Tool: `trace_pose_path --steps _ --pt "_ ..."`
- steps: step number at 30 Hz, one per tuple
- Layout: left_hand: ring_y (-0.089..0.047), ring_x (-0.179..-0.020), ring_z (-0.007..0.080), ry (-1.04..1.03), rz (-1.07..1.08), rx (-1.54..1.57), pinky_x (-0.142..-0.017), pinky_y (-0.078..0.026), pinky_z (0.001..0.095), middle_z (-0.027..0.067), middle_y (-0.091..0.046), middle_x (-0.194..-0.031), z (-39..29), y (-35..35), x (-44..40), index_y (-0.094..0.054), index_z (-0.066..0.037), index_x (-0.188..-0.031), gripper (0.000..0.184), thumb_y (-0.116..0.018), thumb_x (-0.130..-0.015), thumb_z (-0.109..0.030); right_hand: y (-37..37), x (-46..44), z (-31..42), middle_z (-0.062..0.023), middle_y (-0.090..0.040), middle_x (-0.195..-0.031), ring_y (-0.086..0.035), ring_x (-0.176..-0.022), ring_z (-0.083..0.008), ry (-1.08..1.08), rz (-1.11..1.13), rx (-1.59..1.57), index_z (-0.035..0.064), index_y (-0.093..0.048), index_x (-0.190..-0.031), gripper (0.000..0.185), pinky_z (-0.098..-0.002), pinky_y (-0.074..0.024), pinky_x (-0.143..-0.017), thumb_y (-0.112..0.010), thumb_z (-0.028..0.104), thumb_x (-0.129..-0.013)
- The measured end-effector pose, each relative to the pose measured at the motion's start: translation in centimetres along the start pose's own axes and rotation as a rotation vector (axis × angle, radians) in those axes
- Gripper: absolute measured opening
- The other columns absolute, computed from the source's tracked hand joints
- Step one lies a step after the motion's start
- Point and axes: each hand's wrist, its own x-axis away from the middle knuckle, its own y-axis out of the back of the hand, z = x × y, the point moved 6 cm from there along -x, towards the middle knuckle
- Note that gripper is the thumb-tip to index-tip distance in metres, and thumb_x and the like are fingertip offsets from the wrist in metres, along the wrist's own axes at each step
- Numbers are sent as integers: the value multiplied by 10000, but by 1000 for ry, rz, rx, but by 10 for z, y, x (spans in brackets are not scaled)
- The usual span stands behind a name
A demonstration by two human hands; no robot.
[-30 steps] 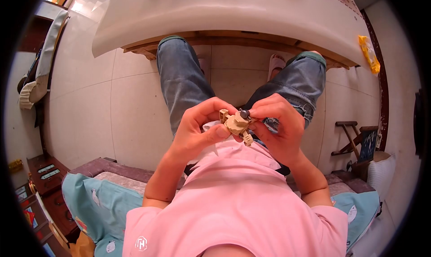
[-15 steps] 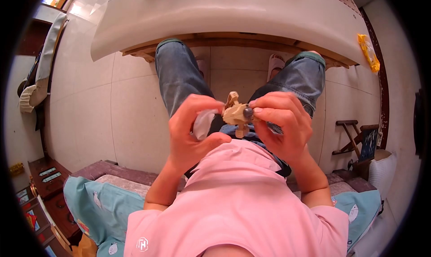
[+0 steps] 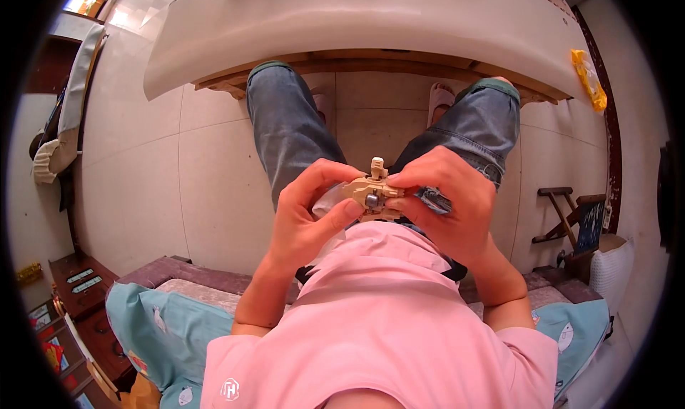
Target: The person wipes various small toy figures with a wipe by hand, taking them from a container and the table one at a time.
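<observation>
Above my lap I hold a small tan plastic toy [image 3: 376, 190] with jointed-looking parts and a dark grey, shiny piece near its middle. My left hand [image 3: 308, 208] pinches its left side between thumb and index finger. A whitish, translucent crumpled wrapper or tissue [image 3: 330, 200] is tucked in that same palm, partly hidden by the fingers. From the other side, my right hand [image 3: 451, 198] grips the toy with fingertips and thumb. One tan piece sticks up from the toy, away from me. Its exact kind is too small to tell.
In front of my knees stands a table [image 3: 357, 23] with a white cover hanging over its edge. A yellow packet [image 3: 588, 81] is at its right end. A folding stool [image 3: 571, 220] stands on the floor to my right. I sit on a sofa with a teal cloth [image 3: 160, 330].
The toy has been turned in my hands: the dark round piece faced right before and now shows near the middle. My left thumb has closed onto the toy, and the hands are nearer together.
</observation>
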Motion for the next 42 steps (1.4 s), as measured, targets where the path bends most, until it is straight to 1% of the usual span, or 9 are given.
trace_pose_path --steps 3,9,12,18,21,24,27,30,42 --pt "-552 -862 102 -17 9 10 -781 -427 218 48 -569 -908 3 0 1 -548 16 -1007 252 -651 -796 -77 -4 7 -14 -72 -604 -777 -617 -670 -136 -269 -36 -283 -7 -607 -857 194 -239 -513 -609 -701 -25 -688" --pt "-564 -825 96 -66 -13 -47 -732 -438 200 61 -577 -904 3 -1 5 -546 20 -1003 248 -652 -800 -76 -8 10 -25 -64 -568 -841 -597 -770 -97 -478 60 -479 -26 -540 -876 183 -207 -502 -674 -679 9 -762" --pt "-563 -832 97 -182 -34 -79 -735 -440 205 64 -579 -900 -5 -6 5 -543 22 -1001 245 -651 -800 -69 -12 14 -32 -67 -621 -807 -615 -736 -87 -617 25 -691 -29 -538 -859 159 -207 -514 -657 -661 42 -787" --pt "-564 -849 101 -87 -49 16 -760 -446 227 65 -585 -928 2 -3 4 -532 12 -970 219 -642 -809 -88 -15 14 -31 -74 -617 -818 -616 -761 -93 -590 -12 -741 -29 -537 -863 158 -209 -513 -667 -658 41 -790" --pt "-563 -850 98 35 -57 126 -770 -443 230 58 -591 -920 5 -4 3 -525 3 -953 207 -635 -817 -109 -11 11 -23 -81 -553 -866 -578 -795 -102 -404 27 -517 -27 -526 -896 183 -210 -489 -715 -661 23 -782" --pt "-564 -846 91 -4 -49 137 -765 -444 226 53 -598 -899 3 -6 4 -520 0 -950 208 -630 -824 -125 -9 10 -24 -73 -617 -815 -626 -772 -115 -397 -31 -543 -29 -563 -865 147 -230 -520 -693 -666 18 -771" --pt "-566 -837 86 -59 -74 56 -754 -447 221 57 -604 -889 1 -6 3 -517 1 -951 221 -636 -823 -135 -9 12 -26 -70 -613 -797 -627 -749 -119 -427 -68 -564 -22 -576 -850 142 -230 -522 -677 -677 10 -756" --pt "-565 -834 82 -2 -71 70 -753 -446 217 53 -603 -884 4 -5 3 -516 -1 -947 218 -641 -821 -128 -6 8 -20 -76 -610 -787 -627 -721 -126 -310 -81 -377 -16 -585 -823 137 -232 -523 -657 -690 4 -737" --pt "-551 -826 63 -15 -123 101 -745 -442 209 40 -597 -878 5 -10 6 -513 -4 -924 192 -635 -828 -117 -11 17 -23 -72 -600 -800 -625 -722 -120 -341 -176 -422 -14 -567 -843 163 -222 -516 -665 -693 16 -744"
